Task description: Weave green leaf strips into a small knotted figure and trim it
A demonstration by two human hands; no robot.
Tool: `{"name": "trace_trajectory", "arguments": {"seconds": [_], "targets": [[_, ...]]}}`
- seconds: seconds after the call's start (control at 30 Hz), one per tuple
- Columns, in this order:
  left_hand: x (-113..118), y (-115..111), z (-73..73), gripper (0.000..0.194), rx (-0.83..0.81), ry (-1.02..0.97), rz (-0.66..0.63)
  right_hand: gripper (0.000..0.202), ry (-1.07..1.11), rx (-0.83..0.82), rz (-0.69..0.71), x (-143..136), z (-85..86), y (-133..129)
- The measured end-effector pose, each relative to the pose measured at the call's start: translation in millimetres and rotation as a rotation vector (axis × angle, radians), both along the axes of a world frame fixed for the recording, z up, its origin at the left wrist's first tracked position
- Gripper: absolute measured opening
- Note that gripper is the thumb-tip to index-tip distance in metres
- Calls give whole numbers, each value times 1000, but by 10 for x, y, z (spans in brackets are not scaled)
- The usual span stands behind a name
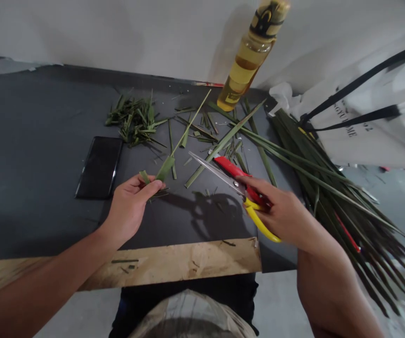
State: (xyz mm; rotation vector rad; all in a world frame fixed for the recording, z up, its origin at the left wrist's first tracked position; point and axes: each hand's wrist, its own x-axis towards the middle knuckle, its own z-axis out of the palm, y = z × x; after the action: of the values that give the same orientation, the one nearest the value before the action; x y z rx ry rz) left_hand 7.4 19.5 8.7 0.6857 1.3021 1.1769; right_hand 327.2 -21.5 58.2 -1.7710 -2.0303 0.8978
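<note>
My left hand (134,202) pinches a folded green leaf piece (165,169), from which a thin stem rises up and to the right. My right hand (276,206) is closed around scissors (220,176) with one red and one yellow handle. Their long blades point up and left, to the right of the leaf piece and apart from it. Just behind the blades lies a red-handled tool (229,165). Cut leaf strips (206,126) are scattered beyond both hands.
A black phone (99,167) lies at the left, beside a pile of leaf scraps (135,119). Behind stands a yellow bottle (243,70). Long leaves (315,173) spread at the right near a white bag (350,112). Brown board (188,260) lines the table's front edge.
</note>
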Motion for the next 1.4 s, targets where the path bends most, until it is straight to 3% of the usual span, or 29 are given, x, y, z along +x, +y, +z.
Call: {"name": "trace_trajectory", "arguments": {"seconds": [0.1, 0.23, 0.4, 0.63, 0.73, 0.93, 1.13, 1.4], "targets": [[-3, -15, 16, 30, 23, -17, -1, 56, -40, -2, 190, -70, 14, 57], [-19, -66, -27, 25, 32, 11, -37, 52, -41, -90, 177, -120, 32, 66], [-33, -139, -106, 20, 54, 42, -201, 48, 82, -188, 222, -252, -33, 131], [-19, -97, -104, 24, 42, 57, -73, 49, 103, -168, 301, -194, -118, 162], [-37, -99, -137, 20, 48, 94, -84, 50, 109, -173, 299, -211, -130, 150], [-56, -137, -141, 23, 19, 189, -353, 50, 176, -175, 290, -335, -133, 191], [-69, -123, -121, 24, 0, 127, -337, 50, 286, -166, 337, -334, -156, 188], [-100, -130, -157, 21, 28, 138, -443, 51, 276, -75, 253, -303, -270, 108]]}}
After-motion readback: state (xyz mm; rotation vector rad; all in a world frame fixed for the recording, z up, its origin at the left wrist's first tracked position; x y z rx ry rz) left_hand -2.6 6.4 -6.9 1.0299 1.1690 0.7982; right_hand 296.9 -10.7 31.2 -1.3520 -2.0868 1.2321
